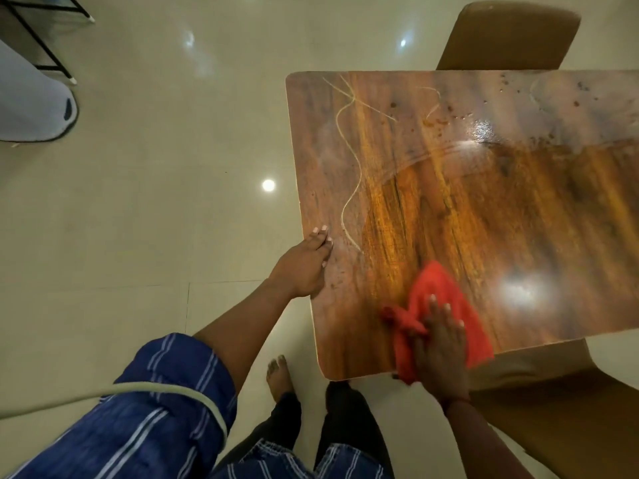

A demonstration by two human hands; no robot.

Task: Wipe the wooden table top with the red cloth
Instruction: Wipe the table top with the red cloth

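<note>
The wooden table top [484, 209] fills the right half of the view, glossy, with pale squiggly lines at its left side and dark spots and wet smears toward the far right. The red cloth [439, 288] lies crumpled near the table's near edge. My right hand [441, 354] presses flat on the cloth, fingers spread. My left hand [304, 267] rests on the table's left edge, fingers curled over it.
A brown chair back [508, 36] stands behind the table and another brown chair [560, 409] sits at the near right. Shiny cream floor tiles [155, 167] spread to the left. A black metal frame [41, 32] and a white object [31, 108] are at the far left.
</note>
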